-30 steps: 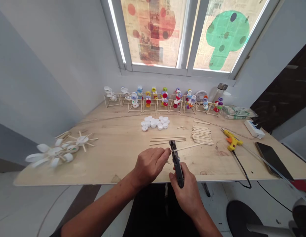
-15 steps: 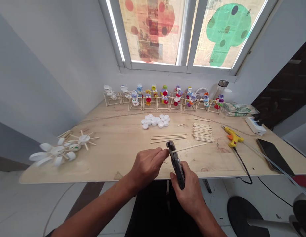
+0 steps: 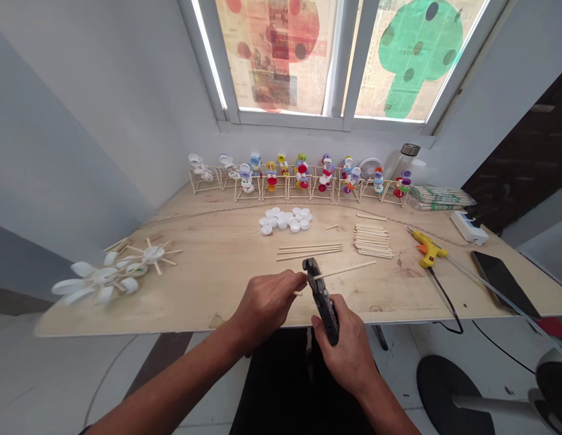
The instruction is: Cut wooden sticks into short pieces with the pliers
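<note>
My right hand (image 3: 347,347) is closed around the handles of dark pliers (image 3: 324,305), whose head points up and to the left. A thin wooden stick (image 3: 348,269) passes through the jaws and sticks out to the right above the table. My left hand (image 3: 269,302) pinches the stick's other end, close to the jaws. A short stick end shows under its fingers. Behind the pliers lie a few long sticks (image 3: 310,249) and a pile of shorter cut sticks (image 3: 371,240). White bottle caps (image 3: 285,221) are grouped further back.
Stick frames with coloured cap wheels (image 3: 301,178) line the wall. White cap-and-stick wheels (image 3: 106,278) lie at the left of the table (image 3: 194,302). On the right are a yellow glue gun (image 3: 428,248), its cable, a phone (image 3: 503,281), a power strip (image 3: 469,226) and bagged sticks (image 3: 439,198).
The pliers' head and the stick have shifted slightly left, along with my left hand. Both hands keep their grip. The whole view has moved a little.
</note>
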A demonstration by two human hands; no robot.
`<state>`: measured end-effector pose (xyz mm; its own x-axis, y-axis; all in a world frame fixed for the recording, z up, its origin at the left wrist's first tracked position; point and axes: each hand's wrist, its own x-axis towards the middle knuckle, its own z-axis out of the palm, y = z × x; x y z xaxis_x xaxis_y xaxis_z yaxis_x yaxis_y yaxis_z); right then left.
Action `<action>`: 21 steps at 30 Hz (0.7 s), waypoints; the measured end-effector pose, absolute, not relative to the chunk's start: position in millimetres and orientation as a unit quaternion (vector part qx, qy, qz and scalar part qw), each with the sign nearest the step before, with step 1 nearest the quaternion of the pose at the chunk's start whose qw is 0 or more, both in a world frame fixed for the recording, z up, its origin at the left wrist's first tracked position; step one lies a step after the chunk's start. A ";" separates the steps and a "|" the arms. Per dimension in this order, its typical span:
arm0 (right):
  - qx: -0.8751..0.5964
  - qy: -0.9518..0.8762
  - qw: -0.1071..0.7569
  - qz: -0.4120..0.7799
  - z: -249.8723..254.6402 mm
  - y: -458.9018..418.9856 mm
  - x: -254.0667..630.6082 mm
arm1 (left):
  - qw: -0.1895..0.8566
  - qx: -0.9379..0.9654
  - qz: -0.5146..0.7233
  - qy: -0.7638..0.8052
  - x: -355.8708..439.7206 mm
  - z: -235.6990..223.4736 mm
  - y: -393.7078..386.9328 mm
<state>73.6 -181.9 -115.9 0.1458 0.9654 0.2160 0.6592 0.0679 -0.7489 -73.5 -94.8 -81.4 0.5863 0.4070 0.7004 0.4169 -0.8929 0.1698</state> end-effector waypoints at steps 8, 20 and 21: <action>-0.657 -0.619 0.380 0.202 -116.5 -181.9 73.1 | 0.015 -0.893 -0.389 -0.224 -74.9 -80.8 -92.8; -0.645 -0.625 0.391 0.201 -116.2 -181.8 72.3 | 0.057 -0.902 -0.380 -0.199 -79.0 -82.6 -91.4; -0.644 -0.627 0.391 0.196 -116.6 -181.9 72.3 | 0.070 -0.901 -0.381 -0.194 -79.4 -82.6 -91.3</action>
<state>72.3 -181.9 -116.6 0.1360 0.9617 0.2382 0.6547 0.0932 -0.7501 -79.4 -91.3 -82.6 0.6350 0.2968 0.7133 0.4028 -0.9150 0.0221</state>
